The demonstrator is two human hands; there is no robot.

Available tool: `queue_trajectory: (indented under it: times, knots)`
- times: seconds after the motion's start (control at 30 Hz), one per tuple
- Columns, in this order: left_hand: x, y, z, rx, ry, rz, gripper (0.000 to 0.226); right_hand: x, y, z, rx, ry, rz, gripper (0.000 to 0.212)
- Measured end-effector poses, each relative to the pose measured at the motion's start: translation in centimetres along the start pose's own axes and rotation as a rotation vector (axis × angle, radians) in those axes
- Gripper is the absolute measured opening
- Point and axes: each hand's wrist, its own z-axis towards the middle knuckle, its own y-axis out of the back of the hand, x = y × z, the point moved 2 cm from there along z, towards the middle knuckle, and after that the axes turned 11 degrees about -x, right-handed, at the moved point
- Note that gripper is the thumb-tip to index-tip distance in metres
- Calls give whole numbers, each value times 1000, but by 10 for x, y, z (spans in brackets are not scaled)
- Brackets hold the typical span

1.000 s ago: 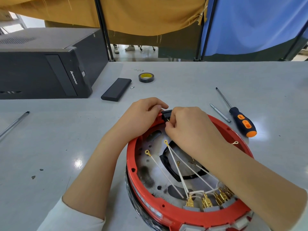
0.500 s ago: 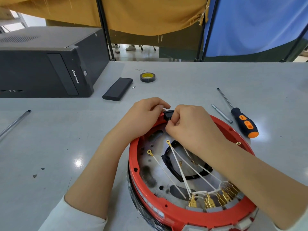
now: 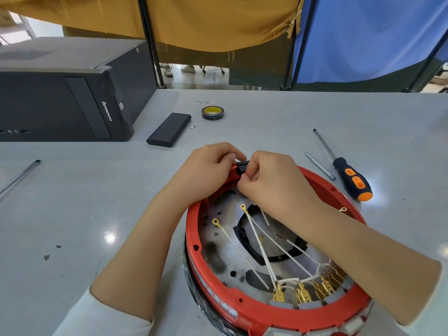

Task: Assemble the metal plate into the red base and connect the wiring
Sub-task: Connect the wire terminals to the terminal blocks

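Note:
A round red base (image 3: 244, 309) lies on the grey table near the front edge. A shiny metal plate (image 3: 218, 241) with holes sits inside it. Several white wires (image 3: 257, 234) with gold ring ends run from gold terminals (image 3: 303, 293) at the near rim across the plate. A small black connector block (image 3: 242, 166) sits on the far rim. My left hand (image 3: 208, 170) grips the rim and pinches the block from the left. My right hand (image 3: 274, 180) pinches the block from the right, fingers curled over it.
An orange and black screwdriver (image 3: 351, 180) and a loose metal bit (image 3: 320, 166) lie right of the base. A yellow tape roll (image 3: 212, 112), a black flat case (image 3: 169, 129) and a black computer tower (image 3: 60, 93) stand at the back left. A thin rod (image 3: 19, 177) lies far left.
Both hands have stayed on the black block at the far rim, with only slight shifts of the fingers. The base has not moved on the table.

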Motion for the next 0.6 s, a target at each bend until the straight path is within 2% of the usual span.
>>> queue_trajectory:
  times: [0.2, 0.43, 0.6]
  knots:
    - [1, 0, -1, -3, 9, -22, 29, -1, 4, -3, 7, 89, -171, 18]
    - [0, -2, 1, -6, 10, -24, 30, 0, 3, -2, 24, 102, -138, 14]
    - [-2, -2, 0, 50, 42, -60, 21, -7, 9, 7, -17, -3, -113, 36]
